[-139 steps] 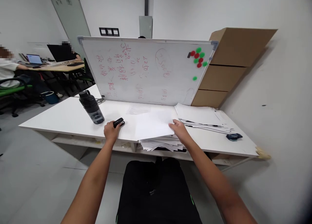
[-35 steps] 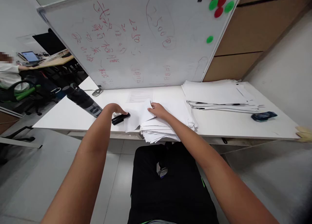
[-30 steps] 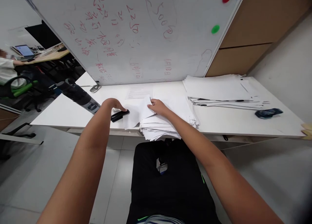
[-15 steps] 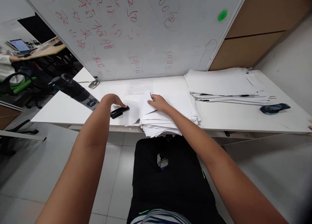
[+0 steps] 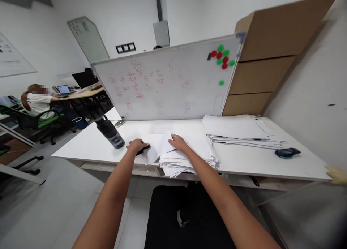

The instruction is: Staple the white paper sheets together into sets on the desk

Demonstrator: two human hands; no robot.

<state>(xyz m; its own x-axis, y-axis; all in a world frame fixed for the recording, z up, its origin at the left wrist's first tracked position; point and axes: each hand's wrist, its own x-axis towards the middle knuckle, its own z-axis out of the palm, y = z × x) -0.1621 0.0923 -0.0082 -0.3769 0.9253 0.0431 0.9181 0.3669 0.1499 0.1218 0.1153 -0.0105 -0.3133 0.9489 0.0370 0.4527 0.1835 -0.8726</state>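
My left hand [image 5: 137,145] rests on a small black stapler [image 5: 143,150] on the white table [image 5: 89,147], fingers curled over it. My right hand [image 5: 177,142] pinches the corner of the top sheets [image 5: 158,147] of a loose paper stack [image 5: 187,155] at the table's front edge. The stapler lies at the left edge of those lifted sheets.
A dark water bottle [image 5: 110,133] stands left of the stapler. A second paper pile [image 5: 238,131] and a dark small object [image 5: 287,153] lie to the right. A whiteboard [image 5: 168,82] leans behind, cardboard boxes [image 5: 265,54] beside it. Seated people work at a far desk [image 5: 78,93].
The camera has tilted up, showing more of the room. My left hand covers more of the stapler; my right hand still holds the sheet corner.
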